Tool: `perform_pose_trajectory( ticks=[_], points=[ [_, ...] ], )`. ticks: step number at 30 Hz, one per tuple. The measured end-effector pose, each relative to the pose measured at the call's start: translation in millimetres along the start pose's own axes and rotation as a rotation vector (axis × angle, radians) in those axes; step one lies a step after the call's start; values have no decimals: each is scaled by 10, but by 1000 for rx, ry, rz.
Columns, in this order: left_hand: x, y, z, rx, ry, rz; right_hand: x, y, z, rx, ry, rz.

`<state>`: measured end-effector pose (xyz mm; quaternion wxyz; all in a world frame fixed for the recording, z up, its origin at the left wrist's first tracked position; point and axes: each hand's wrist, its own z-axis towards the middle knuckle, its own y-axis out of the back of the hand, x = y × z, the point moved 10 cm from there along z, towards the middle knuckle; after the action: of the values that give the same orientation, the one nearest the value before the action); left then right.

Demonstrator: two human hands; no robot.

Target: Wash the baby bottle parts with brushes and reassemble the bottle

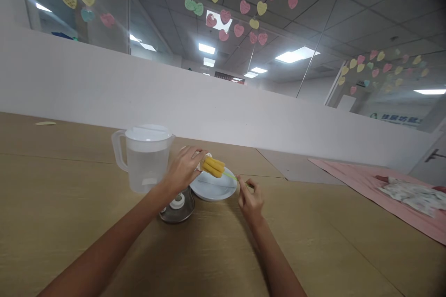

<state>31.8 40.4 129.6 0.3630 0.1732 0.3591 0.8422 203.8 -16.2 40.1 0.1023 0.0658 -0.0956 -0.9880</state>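
Observation:
My left hand [186,167] is closed around a small white holder, and a bundle of yellow ridged lobes [213,167] sticks out of it toward the right. A thin green stick [230,176] runs from the yellow lobes to my right hand [251,199], whose fingers pinch its end. Both hands are above a white plate [209,193]. Below my left wrist stands a shiny metal dish [176,216] with a white ring-shaped piece [177,202] in it. My left hand hides most of the white holder.
A clear pitcher [148,169] of water with a white lid stands left of my left hand. At the right, a pink cloth [369,190] lies under a patterned white fabric [414,195]. A low white wall [216,106] runs behind the table [306,232].

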Motion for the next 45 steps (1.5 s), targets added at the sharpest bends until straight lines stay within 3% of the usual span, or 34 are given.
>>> perform_pose_trajectory(
  ticks=[11, 17, 33, 40, 45],
  points=[
    [-160, 64, -19, -82, -86, 156, 97, 106, 35, -70, 29, -62],
    [-180, 56, -23, -59, -97, 166, 127, 129, 61, -69, 36, -90],
    [-433, -312, -65, 114, -215, 250, 474, 24, 113, -4, 168, -85],
    [-5, -132, -2, 26, -115, 335, 87, 50, 114, -37, 61, -168],
    [159, -70, -20, -30, -121, 366, -516, 81, 12, -66, -308, -305]
  ],
)
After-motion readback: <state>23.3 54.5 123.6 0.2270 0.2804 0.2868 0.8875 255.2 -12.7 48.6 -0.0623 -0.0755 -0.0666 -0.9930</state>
